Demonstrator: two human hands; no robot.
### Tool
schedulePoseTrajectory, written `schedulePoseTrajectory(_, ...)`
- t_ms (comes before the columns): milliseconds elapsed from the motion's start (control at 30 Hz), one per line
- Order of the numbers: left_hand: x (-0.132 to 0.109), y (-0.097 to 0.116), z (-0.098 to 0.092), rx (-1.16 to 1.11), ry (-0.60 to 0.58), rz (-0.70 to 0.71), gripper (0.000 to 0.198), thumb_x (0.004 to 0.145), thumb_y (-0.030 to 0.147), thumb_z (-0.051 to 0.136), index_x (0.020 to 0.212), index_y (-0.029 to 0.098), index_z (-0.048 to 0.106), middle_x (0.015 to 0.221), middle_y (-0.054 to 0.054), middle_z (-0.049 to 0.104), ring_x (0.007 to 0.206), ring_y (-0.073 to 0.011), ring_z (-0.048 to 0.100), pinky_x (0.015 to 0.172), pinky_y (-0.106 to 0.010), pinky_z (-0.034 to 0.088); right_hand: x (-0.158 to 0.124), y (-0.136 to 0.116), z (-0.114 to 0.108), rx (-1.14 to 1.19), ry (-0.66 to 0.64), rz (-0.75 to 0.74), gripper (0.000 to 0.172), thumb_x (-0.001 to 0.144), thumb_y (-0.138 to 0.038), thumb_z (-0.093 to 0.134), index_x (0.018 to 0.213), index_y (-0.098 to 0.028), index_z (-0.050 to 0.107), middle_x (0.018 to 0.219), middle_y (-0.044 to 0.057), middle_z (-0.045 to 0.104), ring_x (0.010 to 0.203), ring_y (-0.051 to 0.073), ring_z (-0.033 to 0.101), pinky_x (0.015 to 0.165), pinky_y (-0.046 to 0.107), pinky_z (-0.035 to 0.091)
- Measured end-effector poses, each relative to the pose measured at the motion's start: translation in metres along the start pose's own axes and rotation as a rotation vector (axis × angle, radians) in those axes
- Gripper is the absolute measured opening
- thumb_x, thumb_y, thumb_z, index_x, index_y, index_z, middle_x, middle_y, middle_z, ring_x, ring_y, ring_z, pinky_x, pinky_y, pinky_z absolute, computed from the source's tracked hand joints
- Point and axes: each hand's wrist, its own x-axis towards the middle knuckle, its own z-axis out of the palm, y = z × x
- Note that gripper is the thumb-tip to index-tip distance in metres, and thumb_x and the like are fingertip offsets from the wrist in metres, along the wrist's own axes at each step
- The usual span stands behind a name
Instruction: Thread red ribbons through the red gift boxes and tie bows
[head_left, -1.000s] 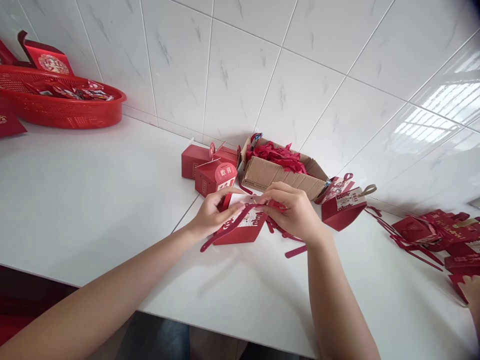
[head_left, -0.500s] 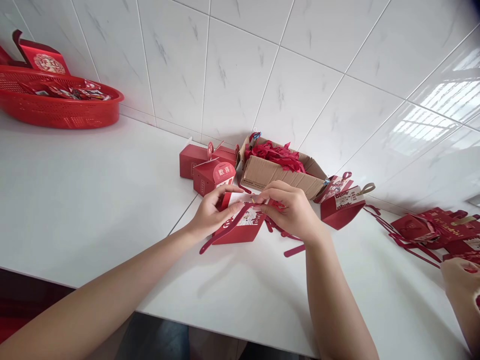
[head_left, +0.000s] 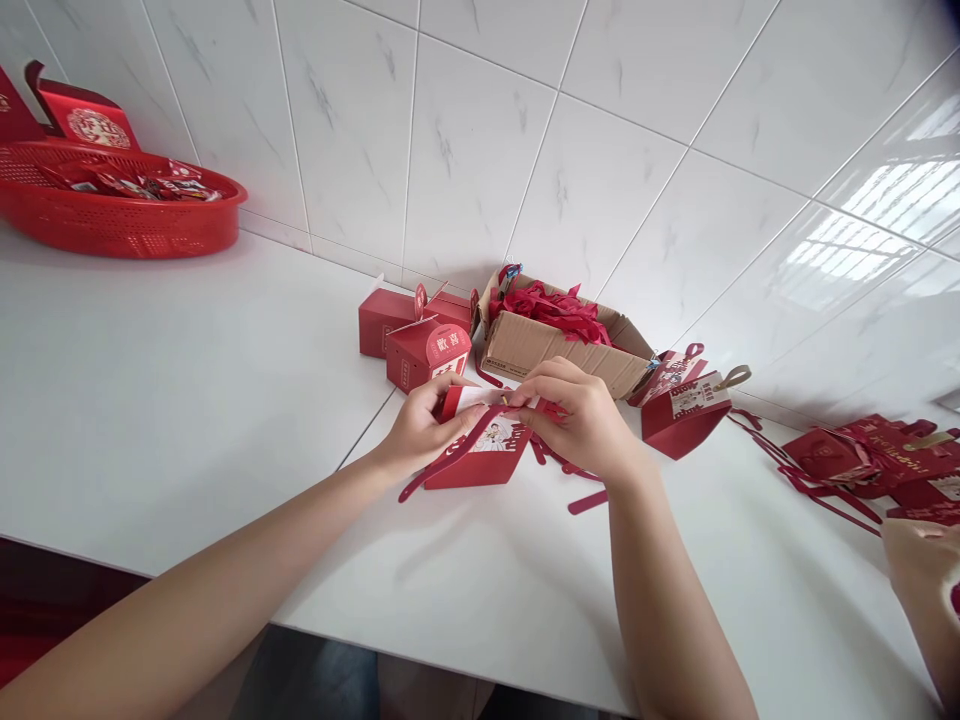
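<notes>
A red gift box with a printed white panel stands on the white table between my hands. My left hand is closed round its left side, thumb on the front and fingers behind the top. A dark red strap with a rounded end slants down across the box front. At the top edge, my right hand pinches the strap's upper end beside a small gold-coloured piece. My fingers partly hide how the strap and box meet. More red straps lie right of the box.
Behind stands a cardboard box of red ribbons. Red boxes sit to its left, another looped box to its right. A red basket holds packets far left. Another person's hand is at the right edge.
My right hand has shifted very slightly at the top of the box, and the strap's loose end has risen a little. The other person's hand at the right has turned.
</notes>
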Motion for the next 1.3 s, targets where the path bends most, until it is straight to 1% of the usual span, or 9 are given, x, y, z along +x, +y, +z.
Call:
schedulePoseTrajectory(133, -0.001, 0.002, 0.001, -0.063, -0.031, -0.085, 0.028, 0.079, 0.041, 0.069, 0.092, 0.017, 0.062, 0.076, -0.002, 0.066, 0.071, -0.015, 0.061, 0.064, -0.025, 0.051, 0.0, 0.0, 0.001, 0.003, 0.005, 0.001, 0.011, 0.082, -0.009, 0.064, 0.082, -0.02, 0.064, 0.084, 0.004, 0.065, 0.082, 0.017, 0.058, 0.071, 0.03, 0.052)
schedulePoseTrajectory(233, -0.003, 0.005, 0.002, -0.057, -0.008, -0.129, 0.027, 0.077, 0.04, 0.07, 0.086, 0.017, 0.06, 0.071, 0.0, 0.063, 0.067, -0.0131, 0.059, 0.06, -0.022, 0.05, 0.001, 0.0, 0.002, 0.002, 0.008, 0.0, 0.011, 0.083, -0.009, 0.063, 0.083, -0.019, 0.065, 0.084, 0.004, 0.066, 0.082, 0.017, 0.058, 0.072, 0.031, 0.052)
schedulePoseTrajectory(367, -0.002, 0.005, 0.003, -0.037, -0.003, -0.109, 0.025, 0.076, 0.038, 0.071, 0.082, 0.017, 0.059, 0.067, 0.003, 0.058, 0.063, -0.0107, 0.054, 0.056, -0.02, 0.046, 0.002, 0.0, 0.003, -0.005, 0.009, 0.0, 0.01, 0.084, -0.01, 0.062, 0.083, -0.019, 0.065, 0.084, 0.005, 0.066, 0.083, 0.018, 0.059, 0.072, 0.032, 0.053)
schedulePoseTrajectory(567, 0.001, 0.002, 0.005, -0.076, 0.006, -0.104, 0.029, 0.075, 0.041, 0.072, 0.078, 0.016, 0.057, 0.063, 0.004, 0.052, 0.057, -0.0095, 0.049, 0.053, -0.021, 0.043, 0.002, 0.001, 0.002, -0.024, 0.012, -0.015, 0.009, 0.084, -0.01, 0.063, 0.082, -0.018, 0.066, 0.084, 0.005, 0.066, 0.082, 0.018, 0.058, 0.07, 0.031, 0.053)
schedulePoseTrajectory(667, 0.0, 0.0, 0.004, -0.042, 0.003, -0.06, 0.027, 0.077, 0.04, 0.07, 0.08, 0.016, 0.058, 0.065, 0.002, 0.056, 0.058, -0.0109, 0.052, 0.054, -0.022, 0.043, 0.001, 0.002, 0.002, -0.025, 0.023, -0.039, 0.009, 0.083, -0.009, 0.064, 0.082, -0.018, 0.065, 0.083, 0.005, 0.065, 0.08, 0.017, 0.058, 0.068, 0.029, 0.053)
schedulePoseTrajectory(833, -0.002, -0.004, 0.002, 0.06, 0.027, 0.155, 0.018, 0.079, 0.031, 0.068, 0.084, 0.016, 0.061, 0.078, -0.003, 0.067, 0.072, -0.0152, 0.063, 0.066, -0.026, 0.05, 0.0, 0.001, 0.0, -0.011, 0.018, -0.122, 0.01, 0.084, -0.01, 0.064, 0.081, -0.019, 0.065, 0.08, 0.004, 0.065, 0.077, 0.016, 0.057, 0.063, 0.027, 0.051)
schedulePoseTrajectory(933, -0.003, -0.006, 0.003, 0.057, 0.017, 0.225, 0.015, 0.081, 0.028, 0.067, 0.087, 0.016, 0.062, 0.083, -0.005, 0.07, 0.077, -0.0165, 0.067, 0.07, -0.027, 0.052, -0.001, -0.001, -0.003, -0.017, 0.027, -0.173, 0.011, 0.087, -0.012, 0.061, 0.081, -0.02, 0.066, 0.077, 0.004, 0.065, 0.075, 0.015, 0.056, 0.062, 0.027, 0.05)
schedulePoseTrajectory(1167, -0.005, -0.005, 0.006, 0.038, 0.007, 0.21, 0.014, 0.081, 0.026, 0.067, 0.088, 0.016, 0.062, 0.087, -0.007, 0.07, 0.08, -0.018, 0.067, 0.074, -0.03, 0.053, -0.002, -0.006, -0.007, -0.027, 0.022, -0.236, 0.014, 0.089, -0.01, 0.057, 0.083, -0.019, 0.067, 0.077, 0.006, 0.064, 0.073, 0.015, 0.053, 0.061, 0.028, 0.05)
schedulePoseTrajectory(1300, -0.006, -0.003, 0.006, 0.022, 0.013, 0.181, 0.015, 0.08, 0.029, 0.068, 0.086, 0.016, 0.062, 0.084, -0.005, 0.07, 0.078, -0.0175, 0.066, 0.074, -0.03, 0.053, -0.003, -0.008, -0.008, -0.046, 0.007, -0.221, 0.017, 0.088, -0.007, 0.055, 0.083, -0.019, 0.067, 0.079, 0.006, 0.065, 0.075, 0.015, 0.055, 0.061, 0.028, 0.05)
